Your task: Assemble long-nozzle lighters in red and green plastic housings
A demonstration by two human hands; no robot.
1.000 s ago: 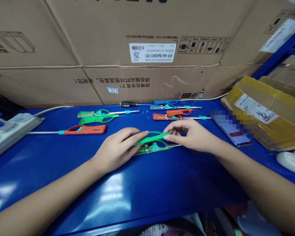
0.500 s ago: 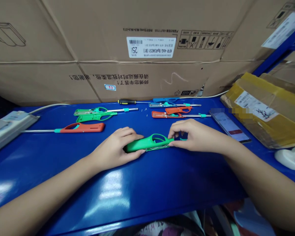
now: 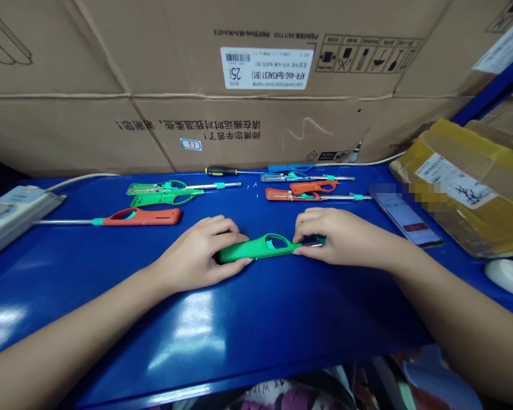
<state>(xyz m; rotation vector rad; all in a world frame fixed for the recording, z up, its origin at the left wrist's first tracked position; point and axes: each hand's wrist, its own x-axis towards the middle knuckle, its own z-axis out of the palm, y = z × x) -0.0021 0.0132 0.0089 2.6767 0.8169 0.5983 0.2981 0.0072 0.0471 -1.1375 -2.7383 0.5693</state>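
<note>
The green lighter (image 3: 260,247) lies near the middle of the blue table (image 3: 256,319), between both hands. The left hand (image 3: 199,253) is curled around its handle end, and the right hand (image 3: 342,234) pinches the thin tube end. Behind them lie an orange lighter (image 3: 143,216), opened green shells (image 3: 166,192), a screwdriver (image 3: 221,170) and opened orange and blue lighters (image 3: 308,189). A phone (image 3: 406,217) sits just right of the right hand, and a power strip (image 3: 12,210) lies far left. Cardboard boxes (image 3: 256,114) wall off the back.
</note>
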